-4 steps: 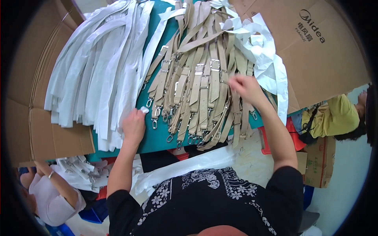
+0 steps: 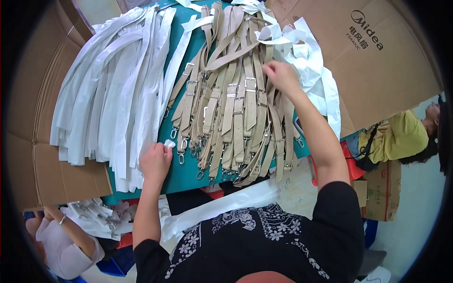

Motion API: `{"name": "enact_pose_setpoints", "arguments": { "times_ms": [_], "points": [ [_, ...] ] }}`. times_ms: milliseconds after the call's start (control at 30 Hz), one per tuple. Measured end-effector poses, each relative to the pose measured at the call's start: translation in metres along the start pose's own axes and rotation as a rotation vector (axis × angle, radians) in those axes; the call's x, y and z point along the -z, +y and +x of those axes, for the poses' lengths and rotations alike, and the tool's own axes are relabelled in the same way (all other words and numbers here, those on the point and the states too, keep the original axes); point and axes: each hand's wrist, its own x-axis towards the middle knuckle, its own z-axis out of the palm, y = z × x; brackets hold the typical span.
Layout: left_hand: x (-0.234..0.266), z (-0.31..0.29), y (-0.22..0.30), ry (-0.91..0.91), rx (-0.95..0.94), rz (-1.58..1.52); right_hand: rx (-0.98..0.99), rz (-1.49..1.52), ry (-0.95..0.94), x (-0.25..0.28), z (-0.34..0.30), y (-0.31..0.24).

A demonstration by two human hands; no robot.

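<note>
Beige straps (image 2: 238, 111) with silver buckles and metal snap hooks lie in a thick bundle across the middle of the green table. My right hand (image 2: 281, 76) is over the bundle's far right side, fingers curled together; whatever they may hold is hidden. To the left of the hooks, my left hand (image 2: 155, 162) is closed, and a small white scrap (image 2: 169, 144) pokes out at its fingertips. Beside that hand hangs a pile of long white wrapped strips (image 2: 106, 101). Crumpled white paper (image 2: 306, 61) lies just right of my right hand.
Cardboard flaps border the table at left (image 2: 61, 170) and right (image 2: 368, 70). A long white sheet (image 2: 226, 207) lies across my lap. One person in a light top (image 2: 66, 243) sits at lower left, another in a yellow top (image 2: 396, 137) at right, near a red stool (image 2: 347, 160).
My right hand has moved farther away over the straps and slightly left. The left hand stays closed with the white scrap, and the whole view has shifted slightly.
</note>
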Motion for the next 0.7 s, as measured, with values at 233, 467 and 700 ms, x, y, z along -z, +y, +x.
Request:
{"name": "enact_pose_setpoints", "arguments": {
  "times_ms": [233,467,700],
  "points": [
    [0.035,-0.016,0.018,0.088,0.101,-0.381,0.281,-0.481,0.413,0.010,0.103,0.080],
    [0.074,0.080,0.083,0.374,0.131,-1.292,0.598,0.463,-0.125,0.048,0.074,-0.138],
    [0.132,0.074,0.011,0.510,-0.053,-1.990,0.573,0.369,-0.472,0.021,-0.033,-0.195]
  ]
}}
